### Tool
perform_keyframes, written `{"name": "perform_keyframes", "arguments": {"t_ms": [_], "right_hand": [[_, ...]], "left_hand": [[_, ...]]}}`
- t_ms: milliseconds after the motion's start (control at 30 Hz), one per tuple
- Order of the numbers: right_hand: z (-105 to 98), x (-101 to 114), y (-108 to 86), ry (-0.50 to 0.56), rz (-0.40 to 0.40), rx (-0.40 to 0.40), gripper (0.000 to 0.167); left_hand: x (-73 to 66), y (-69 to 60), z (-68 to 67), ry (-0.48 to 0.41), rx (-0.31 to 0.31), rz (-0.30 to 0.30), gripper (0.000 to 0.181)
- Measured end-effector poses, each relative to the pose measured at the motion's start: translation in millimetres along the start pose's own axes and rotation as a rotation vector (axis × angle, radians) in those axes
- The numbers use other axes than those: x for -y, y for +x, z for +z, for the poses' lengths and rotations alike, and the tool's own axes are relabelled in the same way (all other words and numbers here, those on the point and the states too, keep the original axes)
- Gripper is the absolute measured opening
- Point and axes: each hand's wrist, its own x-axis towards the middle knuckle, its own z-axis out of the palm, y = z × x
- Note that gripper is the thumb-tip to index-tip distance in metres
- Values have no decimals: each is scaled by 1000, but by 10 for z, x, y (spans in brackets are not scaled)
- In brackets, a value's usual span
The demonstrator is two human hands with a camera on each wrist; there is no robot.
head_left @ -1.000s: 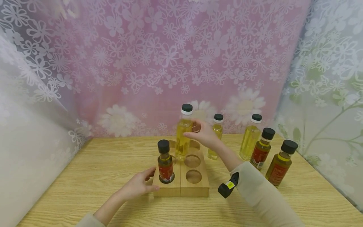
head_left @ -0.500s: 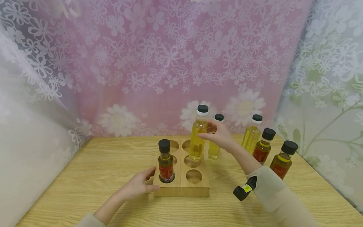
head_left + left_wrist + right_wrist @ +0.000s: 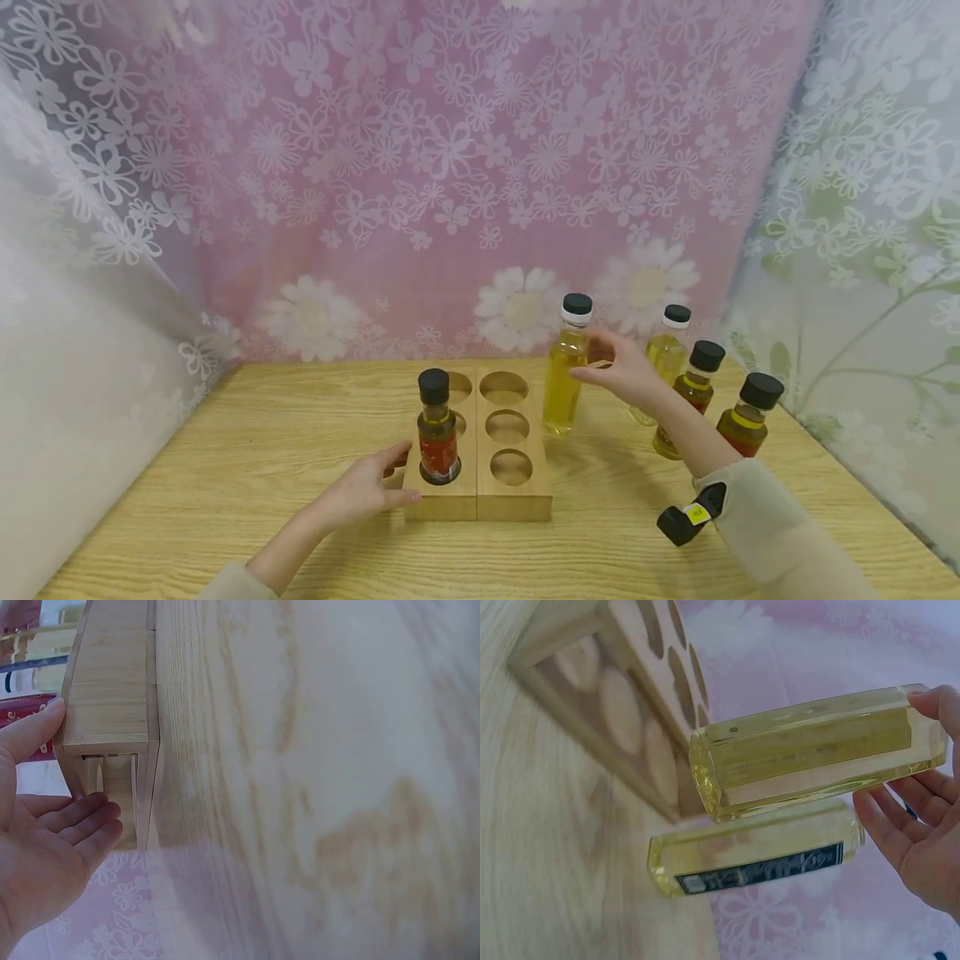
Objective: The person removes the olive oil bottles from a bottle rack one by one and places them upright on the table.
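My right hand [image 3: 622,367] holds a clear bottle of yellow oil [image 3: 564,375] with a dark cap and white collar, between thumb and fingers. This bottle stands nearly upright just right of the wooden bottle rack [image 3: 512,507]. In the right wrist view its base is in the air, with a second yellow oil bottle [image 3: 757,859] with a dark label behind it. My left hand [image 3: 363,492] is at the rack's left front side, thumb extended and fingers loosely bent by its hollow side. A dark, red-labelled bottle [image 3: 438,450] stands in the rack's front left hole.
Right of my right hand stand another yellow oil bottle [image 3: 665,354] and two dark, red-labelled bottles, one [image 3: 705,379] behind the other [image 3: 750,421], partly covered by my arm. Several round holes in the rack hold nothing. A flowered curtain [image 3: 420,167] hangs behind the table [image 3: 225,450].
My right hand has carried the yellow oil bottle from over the rack to the right and lower, beside it. The bottle behind is now covered in the head view. My left hand has stayed put.
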Motion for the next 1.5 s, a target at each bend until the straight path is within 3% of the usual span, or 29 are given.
{"name": "perform_keyframes", "arguments": {"t_ms": [667,1500], "right_hand": [[70,-395,-202,-14,-23,29,53],[96,-611,-150,119,61,73,57]], "left_hand": [[-4,-2,6,12,-17,-7,87],[-21,17,13,15,-15,-15,87]]}}
